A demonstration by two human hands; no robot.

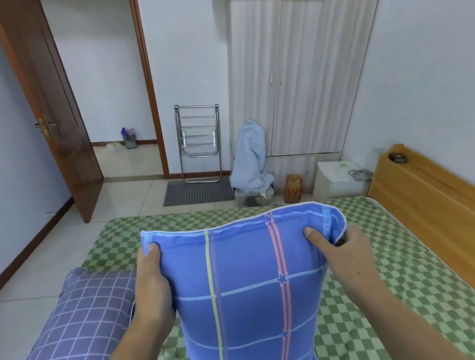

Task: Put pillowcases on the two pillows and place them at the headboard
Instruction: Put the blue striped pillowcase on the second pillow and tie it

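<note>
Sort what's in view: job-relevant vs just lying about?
Job:
- blue plaid pillow, gripped at its top corners by left hand and right hand
- purple grid-pattern pillow
- wooden headboard
- green checked mattress

Lying about:
- folded metal drying rack
- pale blue bundled cloth
- grey doormat

This is a home bedroom. A bed with a green checked sheet point(366, 298) fills the foreground, its wooden headboard point(446, 212) at three o'clock. At one o'clock stands a pale two-door wardrobe point(307, 74); at eleven o'clock a brown wooden door point(45, 108) hangs open.
</note>
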